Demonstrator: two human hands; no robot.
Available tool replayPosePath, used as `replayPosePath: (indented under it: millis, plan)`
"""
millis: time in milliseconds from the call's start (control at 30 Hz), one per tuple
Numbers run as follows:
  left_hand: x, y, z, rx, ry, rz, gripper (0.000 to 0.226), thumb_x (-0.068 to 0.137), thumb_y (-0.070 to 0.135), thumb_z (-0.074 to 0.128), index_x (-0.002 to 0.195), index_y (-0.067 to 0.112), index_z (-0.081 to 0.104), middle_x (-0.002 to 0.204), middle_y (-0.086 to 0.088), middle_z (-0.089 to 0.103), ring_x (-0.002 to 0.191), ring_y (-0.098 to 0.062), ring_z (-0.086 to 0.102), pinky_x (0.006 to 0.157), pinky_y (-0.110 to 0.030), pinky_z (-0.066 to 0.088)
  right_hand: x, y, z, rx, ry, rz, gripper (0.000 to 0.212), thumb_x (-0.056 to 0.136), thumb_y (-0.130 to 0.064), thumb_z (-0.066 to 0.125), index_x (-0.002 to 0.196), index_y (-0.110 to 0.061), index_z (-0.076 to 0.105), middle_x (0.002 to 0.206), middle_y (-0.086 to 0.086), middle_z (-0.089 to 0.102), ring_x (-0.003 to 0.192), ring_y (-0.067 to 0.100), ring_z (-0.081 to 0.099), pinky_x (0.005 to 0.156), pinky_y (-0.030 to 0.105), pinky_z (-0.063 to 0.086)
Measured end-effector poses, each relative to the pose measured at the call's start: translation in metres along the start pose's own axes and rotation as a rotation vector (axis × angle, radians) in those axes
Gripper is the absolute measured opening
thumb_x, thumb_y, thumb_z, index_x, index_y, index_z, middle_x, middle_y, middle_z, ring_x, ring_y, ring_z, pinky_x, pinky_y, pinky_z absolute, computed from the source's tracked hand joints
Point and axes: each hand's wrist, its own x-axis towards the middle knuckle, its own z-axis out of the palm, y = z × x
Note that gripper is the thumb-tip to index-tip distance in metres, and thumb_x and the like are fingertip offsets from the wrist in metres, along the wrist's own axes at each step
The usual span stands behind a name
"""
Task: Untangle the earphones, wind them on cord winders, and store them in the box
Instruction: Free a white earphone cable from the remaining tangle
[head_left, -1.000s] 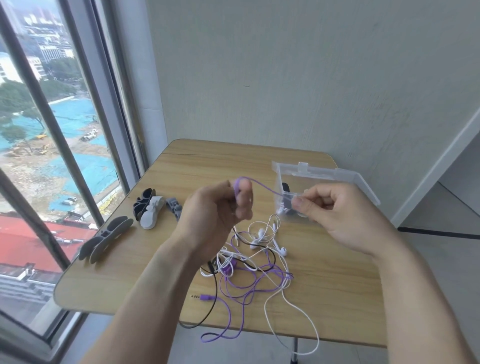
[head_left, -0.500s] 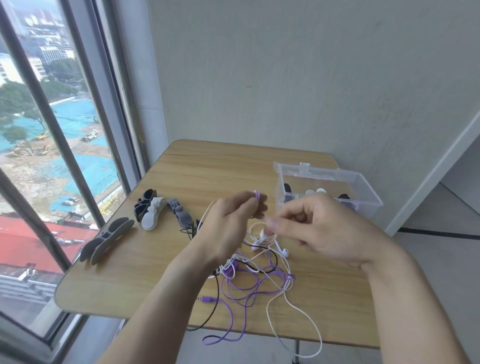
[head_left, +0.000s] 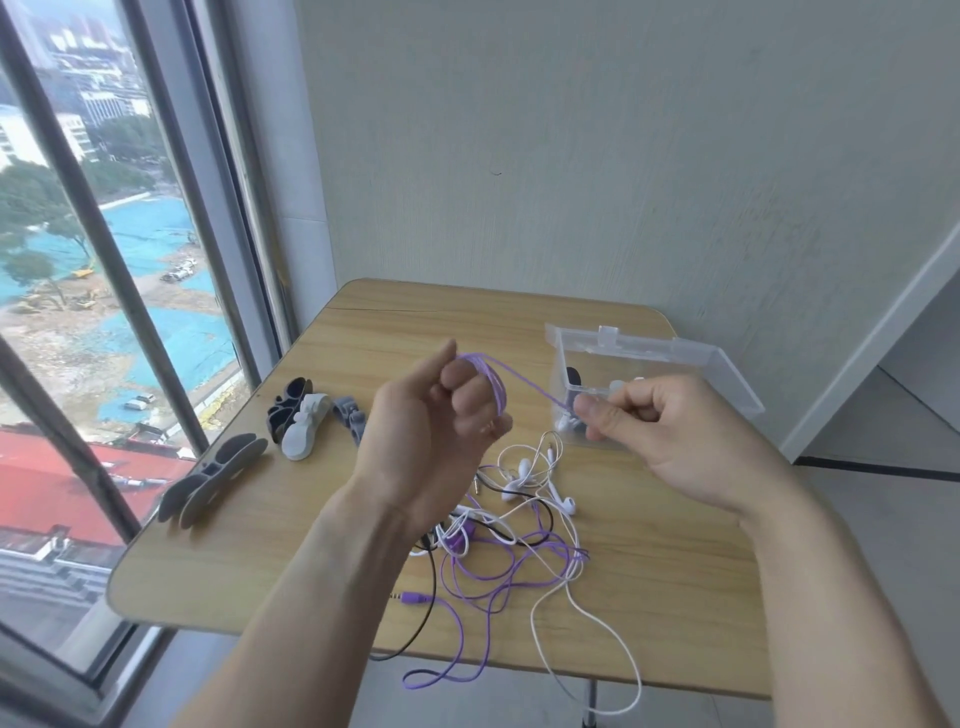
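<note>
**A:** Where is the earphone cord being worked on?

**B:** A purple cord (head_left: 524, 383) is looped around the curled fingers of the left hand (head_left: 431, 431), which is raised above the wooden table (head_left: 670, 597). From there one strand runs taut to the right hand (head_left: 670, 436), which pinches it between thumb and forefinger (the other fingers are curled in toward the palm).

**A:** And the left hand's grip?

**B:** Its fingers are bent into a loose fist with the cord wrapped over them; the thumb points upward.

**A:** Where is the rest of the earphones?

**B:** Below and between the hands, a tangle of earphones (head_left: 519, 540) lies on the table: purple, white and black cords crossing one another, with white earbuds (head_left: 524, 473) at the far side of the pile. A purple plug (head_left: 413, 598) lies at the tangle's left, and loops of purple and white cord hang over the table's near edge.

**A:** The box?

**B:** A clear plastic box (head_left: 722, 364), open, sits at the far right of the table, partly behind the right hand. It holds some dark and white items; I cannot tell exactly what.

**A:** The winders?

**B:** To the left: a black cord winder (head_left: 285, 408), a white cord winder (head_left: 306, 431) touching it, a grey cord winder (head_left: 349, 415) beside those, and a dark grey cord winder (head_left: 213, 480) nearer the window (head_left: 104, 260).
</note>
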Motion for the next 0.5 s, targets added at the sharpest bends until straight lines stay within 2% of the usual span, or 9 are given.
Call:
replayPosePath:
  millis: [67, 133, 167, 233, 333, 400, 500]
  plan:
    - [0.0, 0.002, -0.003, -0.121, 0.002, 0.049, 0.036, 0.102, 0.029, 0.036, 0.072, 0.017, 0.053, 0.069, 0.002, 0.054, 0.056, -0.013, 0.051, 0.07, -0.031, 0.031, 0.001, 0.001, 0.004, -0.109, -0.052, -0.009, 0.046, 0.083, -0.06, 0.057, 0.071, -0.019, 0.073, 0.042, -0.014, 0.037, 0.041, 0.005, 0.035, 0.047, 0.015, 0.029]
    - [0.001, 0.004, -0.005, -0.163, 0.002, 0.085, 0.037, 0.103, 0.033, 0.031, 0.094, 0.01, 0.058, 0.101, -0.009, 0.071, 0.088, -0.019, 0.071, 0.071, -0.031, 0.033, 0.001, 0.0, 0.008, -0.103, -0.155, -0.002, 0.04, 0.091, -0.054, 0.057, 0.075, -0.021, 0.074, 0.045, -0.013, 0.038, 0.044, 0.006, 0.033, 0.048, 0.016, 0.026]
    - [0.002, 0.004, -0.006, -0.143, 0.006, 0.097, 0.041, 0.103, 0.035, 0.028, 0.103, 0.006, 0.058, 0.114, -0.014, 0.071, 0.103, -0.024, 0.071, 0.071, -0.032, 0.034, 0.001, -0.001, 0.01, -0.054, -0.227, 0.0, 0.037, 0.092, -0.05, 0.058, 0.078, -0.021, 0.076, 0.047, -0.013, 0.04, 0.045, 0.005, 0.034, 0.049, 0.017, 0.029]
    - [0.004, 0.002, -0.004, 0.016, 0.053, 0.133, 0.048, 0.102, 0.039, 0.027, 0.114, 0.002, 0.057, 0.123, -0.018, 0.068, 0.115, -0.028, 0.067, 0.07, -0.034, 0.034, 0.001, -0.004, 0.015, 0.015, -0.364, -0.021, 0.031, 0.092, -0.047, 0.06, 0.086, -0.023, 0.078, 0.053, -0.011, 0.048, 0.049, 0.005, 0.04, 0.052, 0.018, 0.033]
    - [0.004, -0.006, -0.004, 0.525, 0.095, 0.25, 0.049, 0.094, 0.044, 0.037, 0.118, 0.009, 0.062, 0.12, -0.006, 0.071, 0.112, -0.02, 0.068, 0.072, -0.035, 0.037, 0.001, -0.009, 0.019, 0.055, -0.433, -0.069, 0.022, 0.094, -0.043, 0.064, 0.096, -0.026, 0.078, 0.063, -0.005, 0.055, 0.059, 0.01, 0.046, 0.056, 0.024, 0.036]
    - [0.0, -0.012, -0.003, 0.865, 0.041, 0.287, 0.04, 0.09, 0.043, 0.043, 0.111, 0.016, 0.065, 0.11, 0.006, 0.073, 0.103, -0.009, 0.067, 0.075, -0.032, 0.039, 0.001, -0.012, 0.017, 0.13, -0.398, -0.073, 0.019, 0.095, -0.034, 0.065, 0.096, -0.02, 0.078, 0.059, -0.006, 0.053, 0.054, 0.008, 0.044, 0.052, 0.019, 0.035]
    - [-0.004, -0.017, -0.003, 1.08, -0.003, 0.236, 0.029, 0.094, 0.043, 0.052, 0.095, 0.015, 0.061, 0.084, 0.012, 0.065, 0.082, -0.005, 0.059, 0.077, -0.027, 0.044, 0.0, -0.014, 0.011, 0.264, -0.297, -0.093, 0.018, 0.094, -0.026, 0.065, 0.091, -0.015, 0.078, 0.056, -0.007, 0.048, 0.05, 0.005, 0.039, 0.048, 0.016, 0.032]
